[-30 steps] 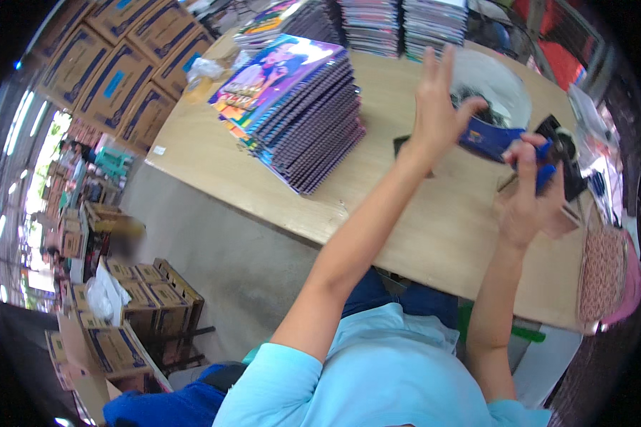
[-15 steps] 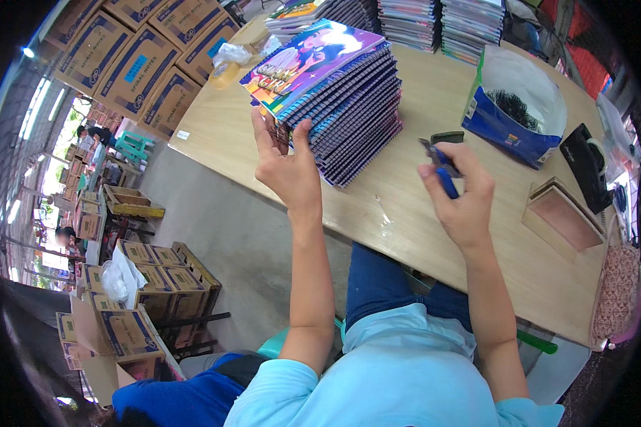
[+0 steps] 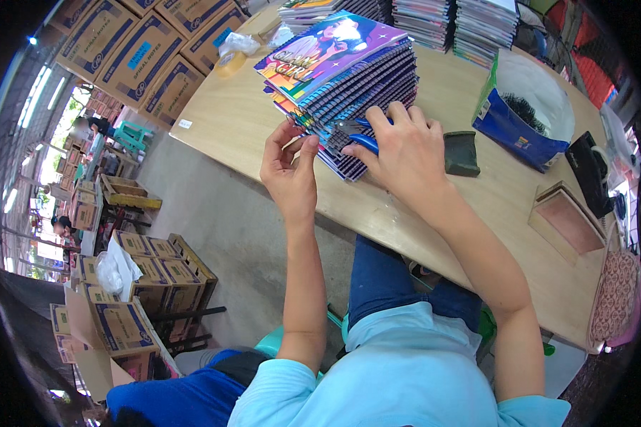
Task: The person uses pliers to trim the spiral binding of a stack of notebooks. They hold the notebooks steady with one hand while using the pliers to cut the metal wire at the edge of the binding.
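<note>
A tall stack of spiral notebooks with purple illustrated covers stands on the table, its coiled edges towards me. At its near left corner, my left hand has its fingers curled around the end of a notebook in the stack; the exact grip is partly hidden. My right hand is closed around blue-handled cutting pliers. The pliers' jaws point left, against the coiled edges and close to my left fingertips. Whether the jaws are closed on a wire is too small to tell.
On the wooden table are a dark block, a blue bag of black coils, a black hole punch and a tape roll. More notebook stacks stand behind. Cartons rise at left; someone in blue is close by.
My right hand has brought the pliers left to the stack's coiled edges. My left hand has shifted slightly right and down, its fingers curling more. The view has turned slightly.
</note>
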Tool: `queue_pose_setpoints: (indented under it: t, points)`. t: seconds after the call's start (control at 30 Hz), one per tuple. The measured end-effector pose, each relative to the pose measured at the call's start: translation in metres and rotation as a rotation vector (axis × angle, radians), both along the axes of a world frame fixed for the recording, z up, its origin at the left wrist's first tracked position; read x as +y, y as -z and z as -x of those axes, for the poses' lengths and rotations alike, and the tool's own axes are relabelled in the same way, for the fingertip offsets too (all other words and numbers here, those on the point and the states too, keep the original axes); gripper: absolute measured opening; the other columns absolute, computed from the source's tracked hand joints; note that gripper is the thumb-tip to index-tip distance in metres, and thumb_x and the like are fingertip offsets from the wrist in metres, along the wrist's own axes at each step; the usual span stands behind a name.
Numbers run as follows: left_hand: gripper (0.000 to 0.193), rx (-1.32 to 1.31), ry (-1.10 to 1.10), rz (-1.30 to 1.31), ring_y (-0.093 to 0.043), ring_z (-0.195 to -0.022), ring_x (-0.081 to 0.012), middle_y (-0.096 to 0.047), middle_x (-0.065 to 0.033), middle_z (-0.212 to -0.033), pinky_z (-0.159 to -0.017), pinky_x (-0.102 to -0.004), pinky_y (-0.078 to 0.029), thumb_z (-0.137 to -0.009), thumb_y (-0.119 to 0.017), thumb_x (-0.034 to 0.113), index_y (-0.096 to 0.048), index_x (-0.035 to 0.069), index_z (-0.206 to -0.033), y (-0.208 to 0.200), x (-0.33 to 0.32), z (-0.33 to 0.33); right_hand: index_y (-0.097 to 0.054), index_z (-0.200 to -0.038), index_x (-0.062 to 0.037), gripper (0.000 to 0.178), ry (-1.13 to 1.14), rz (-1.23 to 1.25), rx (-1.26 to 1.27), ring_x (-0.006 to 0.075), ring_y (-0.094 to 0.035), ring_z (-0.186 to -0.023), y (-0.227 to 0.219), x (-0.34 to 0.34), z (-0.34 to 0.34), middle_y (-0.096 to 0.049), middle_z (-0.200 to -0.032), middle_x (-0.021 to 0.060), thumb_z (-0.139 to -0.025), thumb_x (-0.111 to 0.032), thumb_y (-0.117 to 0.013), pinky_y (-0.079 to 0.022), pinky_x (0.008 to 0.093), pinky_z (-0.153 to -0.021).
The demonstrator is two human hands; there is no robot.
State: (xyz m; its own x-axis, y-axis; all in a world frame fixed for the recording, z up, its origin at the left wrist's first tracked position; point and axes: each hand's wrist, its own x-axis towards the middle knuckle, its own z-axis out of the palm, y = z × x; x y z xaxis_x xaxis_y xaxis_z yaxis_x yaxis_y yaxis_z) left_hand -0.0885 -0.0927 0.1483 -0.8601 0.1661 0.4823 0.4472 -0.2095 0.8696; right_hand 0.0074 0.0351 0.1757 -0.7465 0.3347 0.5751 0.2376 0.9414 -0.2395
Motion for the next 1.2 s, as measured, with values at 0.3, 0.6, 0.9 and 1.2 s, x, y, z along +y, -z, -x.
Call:
queue_pose_setpoints:
  t: [0.3, 0.6, 0.9, 1.2]
  points:
    - [0.031, 0.023, 0.002, -0.024, -0.065, -0.085, -0.0151, -0.065, -0.0123, -0.099, -0.069, -0.0268, -0.058, -0.084, -0.069, 0.001, -0.058, -0.005, -0.112, -0.002, 0.005, 0.003, -0.062, -0.097, -0.0078, 0.045, -0.062, 0.153, -0.23, 0.0294, -0.065, -0.085, -0.014, 0.001, 0.005, -0.064, -0.088, 0.0118, -0.077, -0.047, -0.07, -0.049, 0.044, -0.07]
    - [0.026, -0.017, 0.002, -0.072, -0.064, -0.082, -0.0133, -0.065, -0.0118, -0.096, -0.068, -0.0245, -0.057, -0.085, -0.067, -0.003, -0.057, -0.007, -0.109, -0.003, 0.007, 0.001, -0.063, -0.096, -0.0088, 0.046, 0.021, -0.027, 0.009, 0.0274, -0.063, -0.088, -0.009, 0.002, 0.001, -0.064, -0.092, 0.0106, -0.075, -0.05, -0.07, -0.048, 0.0434, -0.073]
    - [0.024, -0.012, -0.012, -0.042, -0.066, -0.083, -0.0146, -0.065, -0.0123, -0.097, -0.068, -0.0254, -0.058, -0.087, -0.066, 0.001, -0.058, -0.007, -0.108, -0.003, 0.008, 0.001, -0.063, -0.093, -0.0079, 0.045, -0.05, 0.053, -0.171, 0.0285, -0.066, -0.083, -0.017, -0.004, 0.01, -0.065, -0.089, 0.0094, -0.077, -0.049, -0.07, -0.049, 0.0418, -0.069]
    - [0.028, 0.079, -0.043, 0.028, -0.067, -0.085, -0.0162, -0.067, -0.013, -0.099, -0.068, -0.0273, -0.059, -0.09, -0.064, 0.007, -0.059, -0.006, -0.114, -0.005, 0.001, 0.004, -0.064, -0.094, -0.0074, 0.043, -0.01, -0.013, 0.069, 0.0288, -0.065, -0.085, -0.012, 0.001, 0.004, -0.065, -0.09, 0.0103, -0.077, -0.047, -0.07, -0.049, 0.042, -0.071]
